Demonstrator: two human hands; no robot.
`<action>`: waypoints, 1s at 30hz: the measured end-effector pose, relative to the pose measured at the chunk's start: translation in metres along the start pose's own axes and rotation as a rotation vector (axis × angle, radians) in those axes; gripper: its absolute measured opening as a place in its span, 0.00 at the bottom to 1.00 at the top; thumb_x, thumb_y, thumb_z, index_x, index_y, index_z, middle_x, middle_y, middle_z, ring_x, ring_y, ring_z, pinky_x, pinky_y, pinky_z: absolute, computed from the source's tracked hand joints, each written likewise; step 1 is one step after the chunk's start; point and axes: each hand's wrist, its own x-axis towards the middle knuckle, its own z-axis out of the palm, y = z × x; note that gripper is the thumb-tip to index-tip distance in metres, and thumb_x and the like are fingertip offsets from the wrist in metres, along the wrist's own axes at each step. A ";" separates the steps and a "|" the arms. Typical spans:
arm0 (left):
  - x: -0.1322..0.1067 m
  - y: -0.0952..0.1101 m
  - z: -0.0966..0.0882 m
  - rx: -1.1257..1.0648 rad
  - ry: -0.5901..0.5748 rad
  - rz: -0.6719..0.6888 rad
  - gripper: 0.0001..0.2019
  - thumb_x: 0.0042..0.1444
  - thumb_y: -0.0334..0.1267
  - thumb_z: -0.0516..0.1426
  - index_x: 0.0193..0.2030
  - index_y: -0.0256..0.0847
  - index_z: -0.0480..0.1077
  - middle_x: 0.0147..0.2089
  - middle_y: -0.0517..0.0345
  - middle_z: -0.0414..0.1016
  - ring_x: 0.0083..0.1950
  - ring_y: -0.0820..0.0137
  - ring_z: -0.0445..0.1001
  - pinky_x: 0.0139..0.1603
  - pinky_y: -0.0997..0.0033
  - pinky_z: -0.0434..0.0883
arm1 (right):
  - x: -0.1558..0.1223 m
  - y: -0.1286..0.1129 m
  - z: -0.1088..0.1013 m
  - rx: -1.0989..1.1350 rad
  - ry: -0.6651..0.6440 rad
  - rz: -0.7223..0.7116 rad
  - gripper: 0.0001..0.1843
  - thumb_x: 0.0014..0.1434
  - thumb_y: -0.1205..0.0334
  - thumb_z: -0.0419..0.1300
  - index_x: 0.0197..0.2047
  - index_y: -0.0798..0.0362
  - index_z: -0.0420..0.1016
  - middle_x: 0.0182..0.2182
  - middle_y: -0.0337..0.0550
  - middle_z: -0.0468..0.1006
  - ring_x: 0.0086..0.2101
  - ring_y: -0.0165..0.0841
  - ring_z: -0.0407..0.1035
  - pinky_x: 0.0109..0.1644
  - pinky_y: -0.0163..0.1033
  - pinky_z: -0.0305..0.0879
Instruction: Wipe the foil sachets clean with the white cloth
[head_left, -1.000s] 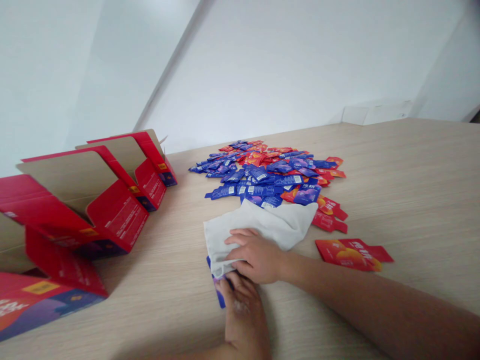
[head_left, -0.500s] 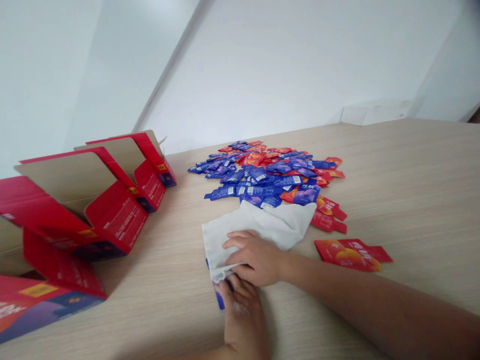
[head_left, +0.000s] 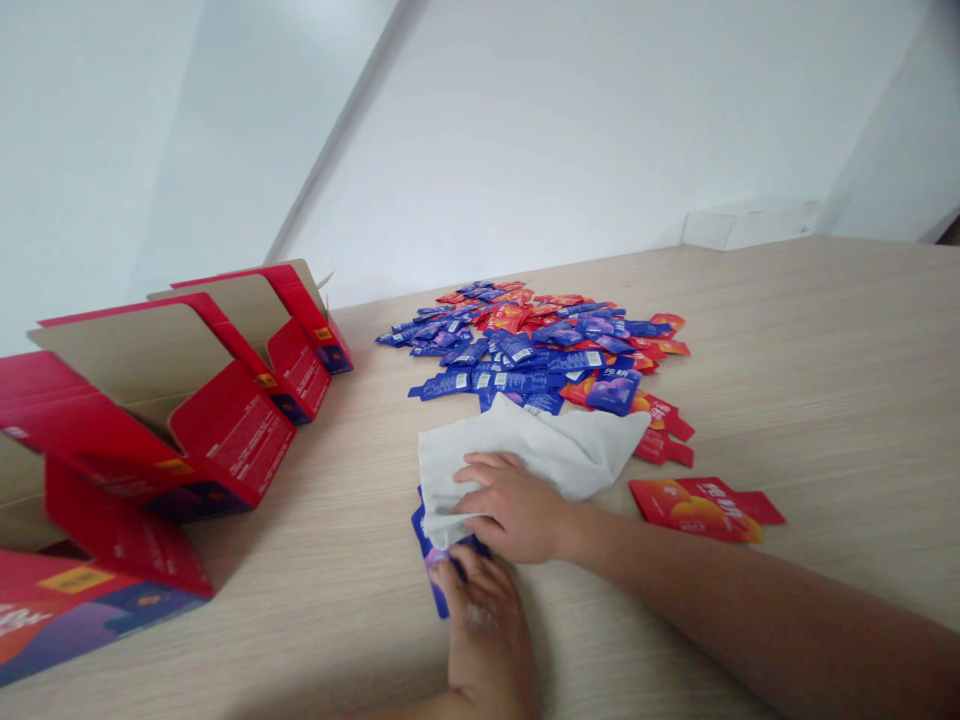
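My left hand [head_left: 487,630] sits at the bottom of the view, its fingers pinching a blue sachet [head_left: 429,552] against the wooden table. My right hand [head_left: 514,510] grips a crumpled white cloth [head_left: 532,450] and presses it over the upper part of that sachet. The cloth hides much of the sachet. Just beyond the cloth lies a heap of blue and red sachets [head_left: 532,350], and some of them touch the cloth's far edge.
Several red cardboard cartons [head_left: 232,430] stand open with raised flaps along the left of the light wood table [head_left: 825,400]. Two or more red sachets [head_left: 697,510] lie apart at the right of the heap. White walls rise behind the table.
The white cloth has slid to the right across the sachet, and more blue shows at its left edge. My right hand has shifted slightly with it. My left hand stays in place.
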 end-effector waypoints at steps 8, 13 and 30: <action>0.003 0.000 -0.002 -0.022 0.004 -0.015 0.19 0.54 0.24 0.49 0.50 0.22 0.72 0.49 0.28 0.76 0.48 0.52 0.77 0.57 0.49 0.67 | -0.002 -0.001 -0.002 0.016 -0.017 -0.151 0.14 0.60 0.61 0.54 0.44 0.47 0.79 0.57 0.44 0.70 0.62 0.43 0.53 0.62 0.53 0.49; 0.000 0.000 0.006 -0.077 0.055 -0.002 0.18 0.54 0.23 0.48 0.46 0.23 0.75 0.47 0.29 0.77 0.44 0.55 0.78 0.56 0.51 0.67 | 0.001 -0.002 0.000 -0.037 0.011 0.028 0.15 0.62 0.60 0.52 0.46 0.47 0.79 0.56 0.45 0.70 0.62 0.44 0.53 0.62 0.55 0.48; 0.002 -0.004 -0.001 -0.042 0.013 -0.008 0.18 0.55 0.24 0.48 0.49 0.21 0.73 0.46 0.30 0.78 0.45 0.55 0.78 0.56 0.52 0.68 | 0.000 -0.001 -0.001 0.004 -0.022 -0.139 0.15 0.58 0.61 0.55 0.45 0.46 0.79 0.58 0.44 0.69 0.62 0.44 0.53 0.62 0.54 0.49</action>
